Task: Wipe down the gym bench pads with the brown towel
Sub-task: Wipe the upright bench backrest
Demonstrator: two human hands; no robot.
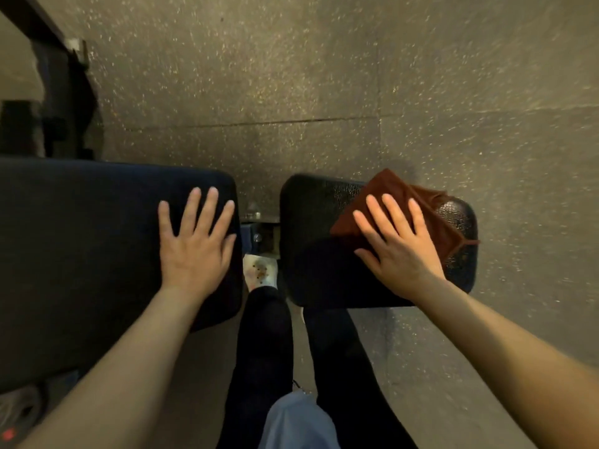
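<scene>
Head view: right hand [400, 244] presses the brown towel [418, 210] flat on the small bench pad [311, 222]; left hand [194, 244] braces on the long bench pad [81, 238].

Both hands lie with fingers straight and spread, neither curled round anything. The towel sits under the right palm and bunches just beyond the fingertips, reaching toward the pad's far corner. Since nothing pinches the cloth, I judge it may slide out from under the palm, or ride up in folds and skip patches of the glossy, crackled vinyl. Between the hands a metal bracket [259, 228] shows in the gap. Beyond the fingers lies speckled rubber floor [324, 76], with a dark frame [61, 92] far left.
</scene>
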